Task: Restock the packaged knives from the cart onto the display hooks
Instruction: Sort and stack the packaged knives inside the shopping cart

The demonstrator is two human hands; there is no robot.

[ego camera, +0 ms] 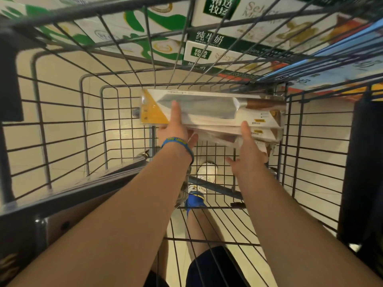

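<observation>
A stack of packaged knives (209,108) lies flat inside the wire cart (62,112), at its far end. The top pack shows a broad steel cleaver with a brown wooden handle on a white and yellow card. More packs (263,134) sit under it. My left hand (176,127), with a blue wristband, grips the stack's near edge, thumb on top of the blade. My right hand (246,150) holds the near right part of the stack, thumb up on the top pack, fingers underneath. No display hooks are in view.
Beyond the cart's far wall stand stacked milk cartons (209,42) in white, green and blue. The cart's black handle bar (51,204) crosses at lower left. My shoes (205,172) and legs show through the cart's mesh floor over beige tiles. A dark post (364,162) rises at right.
</observation>
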